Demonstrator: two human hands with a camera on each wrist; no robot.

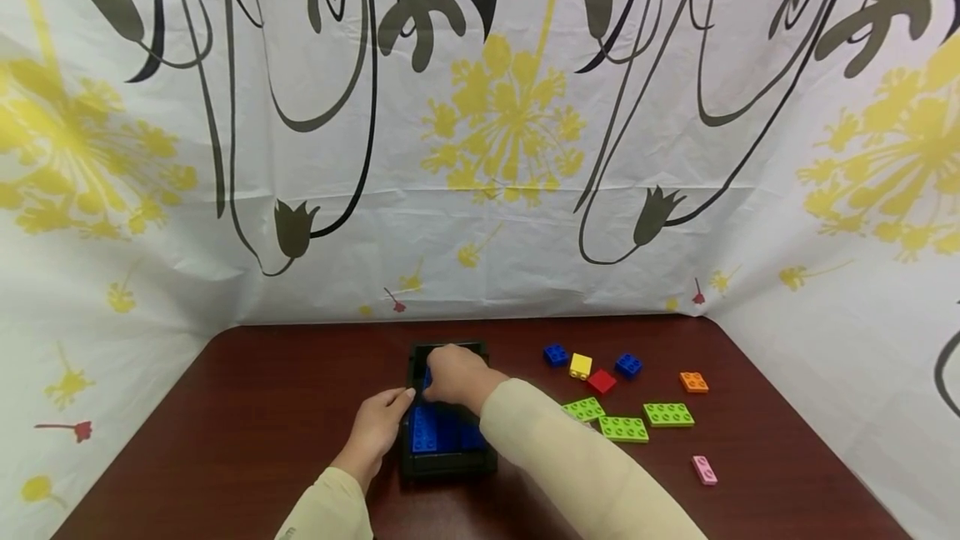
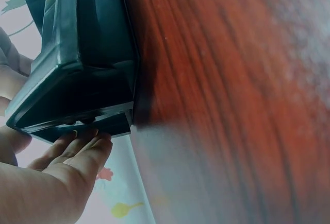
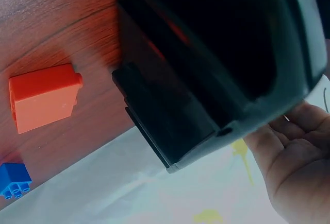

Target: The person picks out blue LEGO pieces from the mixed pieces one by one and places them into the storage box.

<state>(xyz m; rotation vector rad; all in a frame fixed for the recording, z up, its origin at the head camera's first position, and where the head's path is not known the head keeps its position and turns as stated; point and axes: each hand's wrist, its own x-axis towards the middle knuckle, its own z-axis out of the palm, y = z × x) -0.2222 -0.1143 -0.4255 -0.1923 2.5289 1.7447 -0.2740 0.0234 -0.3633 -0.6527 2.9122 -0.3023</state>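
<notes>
Head view: black tray (image 1: 448,463) between both hands.

A black rectangular tray (image 1: 411,373) lies flat on the dark red-brown counter (image 1: 262,423), its long side running away from the person. Blue studded bricks (image 1: 427,430) lie inside it, filling the near half. The left hand (image 1: 378,432) rests against the tray's left wall with straight fingers (image 2: 85,149); the right hand (image 1: 457,377) reaches into its far half, touching a blue brick
</notes>
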